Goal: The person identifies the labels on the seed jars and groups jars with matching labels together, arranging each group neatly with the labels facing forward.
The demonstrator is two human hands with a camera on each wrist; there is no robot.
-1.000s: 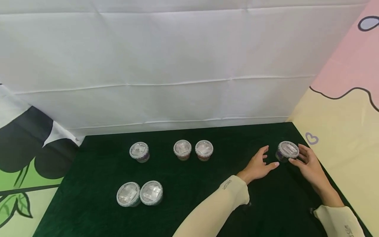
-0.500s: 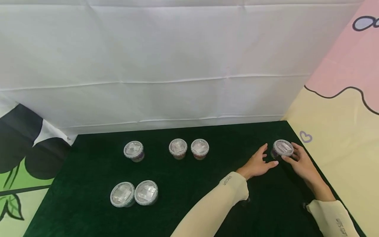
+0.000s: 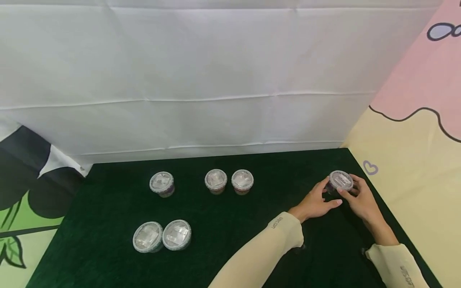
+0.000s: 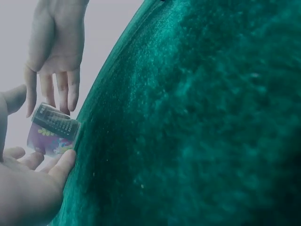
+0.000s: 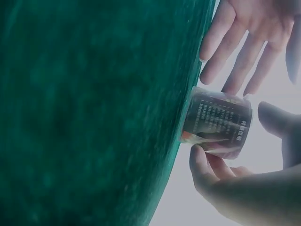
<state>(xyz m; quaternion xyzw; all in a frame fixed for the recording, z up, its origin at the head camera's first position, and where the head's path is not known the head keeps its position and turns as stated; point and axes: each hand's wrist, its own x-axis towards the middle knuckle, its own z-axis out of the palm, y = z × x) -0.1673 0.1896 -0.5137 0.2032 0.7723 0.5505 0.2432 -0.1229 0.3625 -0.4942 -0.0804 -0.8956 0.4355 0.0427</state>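
Note:
A small lidded plastic cup (image 3: 341,181) with a dark printed label stands on the dark green cloth at the right. My right hand (image 3: 363,200) is at its right side, fingers against the wall; in the right wrist view the thumb (image 5: 275,120) stands apart from the cup. On the other side, my left hand (image 3: 315,202) has its fingertips at the cup's wall, its thumb stretched out in front. Purple and yellow print on the cup (image 4: 54,132) shows in the left wrist view. Neither hand is wrapped round it.
Two similar cups (image 3: 216,181) (image 3: 242,181) stand side by side at the back middle, and another cup (image 3: 161,184) is farther left. Nearer the front left, two more cups (image 3: 147,237) (image 3: 177,235) sit close together. A white cloth wall (image 3: 216,124) rises behind the table.
The cup at the right has shifted slightly left, with my right hand following at its side. My left hand's fingers have come up to the cup. The view has turned a little.

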